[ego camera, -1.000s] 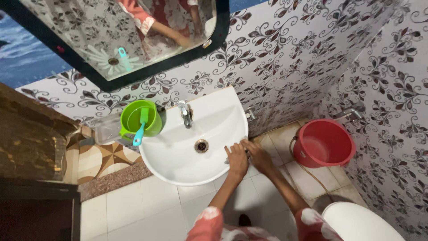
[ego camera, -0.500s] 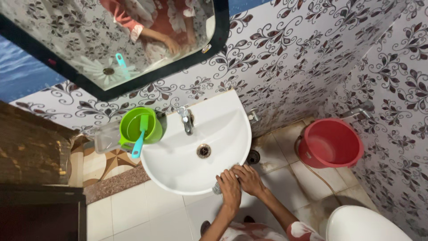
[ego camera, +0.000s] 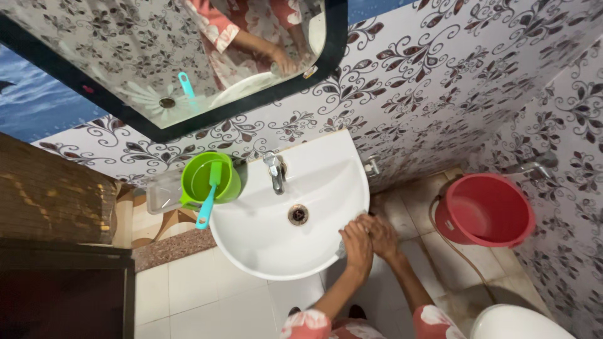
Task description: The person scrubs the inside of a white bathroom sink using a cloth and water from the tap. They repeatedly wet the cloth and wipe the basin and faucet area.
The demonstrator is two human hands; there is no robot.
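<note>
Both hands sit together at the lower right rim of the white sink (ego camera: 264, 242), centre of the frame. Left hand (ego camera: 357, 243) lies flat over the rim edge, fingers curled down on a small pale cloth (ego camera: 341, 250) — only a sliver of it shows under the palm, so the grip looks closed on it but the hold is partly hidden. Right hand (ego camera: 382, 235) is pressed just beside the left, touching it, fingers bent over the same spot on the rim; cannot tell whether it grips the cloth or just rests on the rim.

Sink drain (ego camera: 298, 215) is near the middle of the basin, just left of the hands. Metal tap (ego camera: 275, 171) stands at the back of the basin, above the drain. Green mug (ego camera: 210, 181) sits at the sink's upper left edge with a teal brush (ego camera: 209, 196) leaning out of it, handle pointing lower left. A clear box (ego camera: 162, 192) is just left of the mug.

Red bucket (ego camera: 485, 210) on the floor, right of the frame, well apart from the sink. Black-framed mirror (ego camera: 113, 56) across the upper left — it reflects a sleeve and an arm. White toilet (ego camera: 518, 323) edge in the lower right corner.
</note>
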